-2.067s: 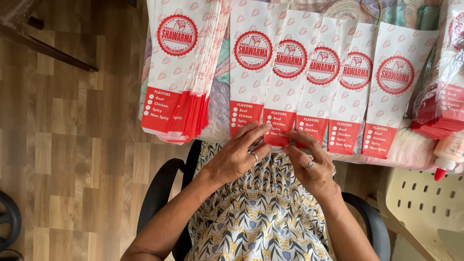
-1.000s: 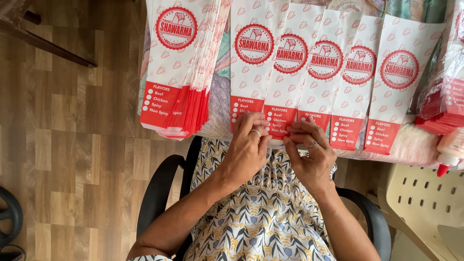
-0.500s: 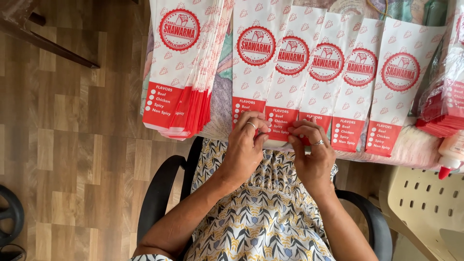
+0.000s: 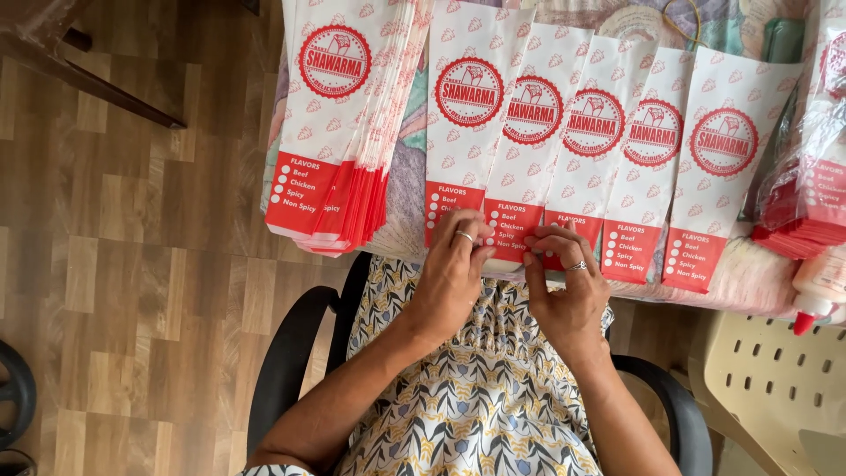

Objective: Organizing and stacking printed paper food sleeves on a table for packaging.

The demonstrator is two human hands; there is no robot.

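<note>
- We see the left hand [image 4: 454, 278], a ring on one finger, resting fingers-down on the red bottom edge of the second white-and-red printed paper sleeve [image 4: 526, 145] in a fanned row of five at the near edge of the cloth-covered table [image 4: 749, 278]
- The right hand [image 4: 564, 282], also ringed, lies just beside it; its fingertips [image 4: 546, 242] curl onto the red lower strips of the second and third sleeves
- Both hands have fingers bent and close together, pressing or pinching the paper edge; we cannot tell whether either truly grips it
- Compared with half a second ago, the hands sit in nearly the same place; two seconds ago the fingers were more spread and the left hand lay lower
- A thick stack of identical paper sleeves [image 4: 330, 132] overhangs the table to the left, well apart from the hands
- A plastic-wrapped bundle of sleeves [image 4: 811, 176] lies at the right, with a white squeeze bottle with a red nozzle [image 4: 815, 291] just below it
- A cream perforated plastic chair [image 4: 775, 388] stands at lower right; we sit in a black armchair [image 4: 291, 361] over wooden flooring
</note>
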